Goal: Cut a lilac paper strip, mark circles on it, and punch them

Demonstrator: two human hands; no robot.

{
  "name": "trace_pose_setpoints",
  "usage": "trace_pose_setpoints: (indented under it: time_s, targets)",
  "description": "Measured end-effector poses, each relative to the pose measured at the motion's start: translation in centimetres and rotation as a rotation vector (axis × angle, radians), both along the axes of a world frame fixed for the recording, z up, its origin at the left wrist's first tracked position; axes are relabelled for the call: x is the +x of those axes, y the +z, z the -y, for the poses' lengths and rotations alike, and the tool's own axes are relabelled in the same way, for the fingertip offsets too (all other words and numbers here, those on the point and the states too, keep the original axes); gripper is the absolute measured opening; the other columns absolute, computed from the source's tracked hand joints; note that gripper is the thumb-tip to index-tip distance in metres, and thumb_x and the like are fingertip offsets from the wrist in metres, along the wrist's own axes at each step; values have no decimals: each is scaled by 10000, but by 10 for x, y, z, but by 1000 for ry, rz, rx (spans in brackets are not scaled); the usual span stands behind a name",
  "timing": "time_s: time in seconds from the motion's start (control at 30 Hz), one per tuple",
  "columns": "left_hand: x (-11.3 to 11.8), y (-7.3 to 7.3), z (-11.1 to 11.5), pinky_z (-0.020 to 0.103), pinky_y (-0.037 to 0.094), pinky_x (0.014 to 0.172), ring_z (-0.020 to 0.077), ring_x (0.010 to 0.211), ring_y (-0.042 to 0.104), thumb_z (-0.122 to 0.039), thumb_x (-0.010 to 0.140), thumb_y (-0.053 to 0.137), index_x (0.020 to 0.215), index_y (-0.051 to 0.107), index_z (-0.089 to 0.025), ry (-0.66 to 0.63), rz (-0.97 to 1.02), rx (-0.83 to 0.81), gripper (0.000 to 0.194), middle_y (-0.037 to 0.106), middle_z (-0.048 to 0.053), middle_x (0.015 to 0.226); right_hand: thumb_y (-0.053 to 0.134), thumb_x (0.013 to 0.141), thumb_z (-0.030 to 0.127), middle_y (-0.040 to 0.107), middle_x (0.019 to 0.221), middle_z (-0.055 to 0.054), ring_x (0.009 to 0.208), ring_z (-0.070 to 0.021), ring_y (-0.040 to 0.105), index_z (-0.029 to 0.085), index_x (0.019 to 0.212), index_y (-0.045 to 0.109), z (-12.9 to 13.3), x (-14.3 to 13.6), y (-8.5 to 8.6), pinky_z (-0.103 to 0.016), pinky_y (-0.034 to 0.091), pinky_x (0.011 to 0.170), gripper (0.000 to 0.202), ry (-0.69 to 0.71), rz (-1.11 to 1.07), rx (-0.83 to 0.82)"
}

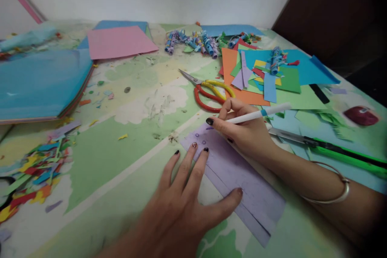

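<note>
A strip of purple paper (242,169) lies slantwise on the table, with a fold or slit line along its near side and a few small drawn circles near its far left end. My left hand (187,193) is spread over it, fingertips and thumb resting on the paper. My right hand (242,127) is closed round a white marker pen (246,117) with a blue band; its tip is hidden behind the fingers, over the paper's far end. Just beyond that hand lie scissors (208,92) with one red and one yellow handle.
A green box cutter (347,155), blade out, lies beside my right forearm. Coloured paper sheets (287,66) and scraps are piled at the right, near a dark red object (361,115). Curled paper rolls (193,42) sit at the back. Blue sheets (42,84) and cut scraps (39,169) cover the left.
</note>
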State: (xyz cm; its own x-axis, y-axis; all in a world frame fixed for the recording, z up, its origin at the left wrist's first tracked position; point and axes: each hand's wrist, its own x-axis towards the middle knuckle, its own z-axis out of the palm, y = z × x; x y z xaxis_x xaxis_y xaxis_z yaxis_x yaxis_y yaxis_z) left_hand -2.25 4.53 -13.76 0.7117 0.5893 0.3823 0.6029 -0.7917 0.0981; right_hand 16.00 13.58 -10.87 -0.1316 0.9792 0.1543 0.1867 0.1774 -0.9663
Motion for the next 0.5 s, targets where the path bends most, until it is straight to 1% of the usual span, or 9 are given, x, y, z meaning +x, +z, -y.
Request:
trace_pose_setpoints:
  time_s: [0.1, 0.23, 0.3, 0.33, 0.4, 0.5]
  targets:
    - [-2, 1, 1, 628, 359, 927, 442, 1305, 323, -437, 758, 673, 1361, 357, -429, -9, -39, -14, 681, 348, 186, 1407, 686, 726, 205, 491, 509, 71, 425, -54, 414, 185, 700, 475, 8, 6, 4, -188, 296, 389, 213, 55, -26, -70]
    - [-3, 2, 2, 650, 349, 916, 465, 1309, 298, -445, 792, 626, 1354, 372, -432, -25, -49, -31, 617, 384, 180, 1379, 634, 737, 149, 534, 526, 61, 445, -76, 459, 196, 783, 480, 25, 18, 11, -187, 318, 395, 168, 106, 1, -183]
    - [-3, 2, 1, 651, 347, 917, 462, 1305, 308, -435, 802, 608, 1345, 391, -429, -24, -27, -27, 585, 406, 172, 1364, 610, 734, 122, 565, 547, 50, 464, -84, 479, 199, 785, 468, 32, 23, 11, -188, 329, 406, 170, 133, 21, -214]
    - [-3, 2, 1, 651, 347, 916, 460, 1302, 312, -423, 805, 601, 1345, 395, -425, -27, -22, -25, 578, 415, 169, 1357, 604, 731, 114, 573, 550, 47, 468, -83, 480, 198, 764, 461, 34, 24, 11, -188, 333, 410, 170, 141, 29, -204]
    - [-3, 2, 1, 654, 349, 907, 462, 1299, 314, -413, 808, 585, 1349, 394, -419, -33, -19, -25, 574, 422, 170, 1349, 609, 728, 115, 563, 546, 43, 477, -75, 465, 190, 694, 449, 35, 24, 9, -187, 334, 422, 180, 130, 69, -130]
    - [-3, 0, 1, 665, 343, 898, 473, 1296, 306, -435, 804, 571, 1364, 377, -412, -45, -28, -20, 593, 414, 176, 1352, 623, 736, 144, 481, 533, 56, 478, -55, 399, 177, 615, 435, 32, 18, 5, -184, 299, 421, 226, 125, 146, 5]
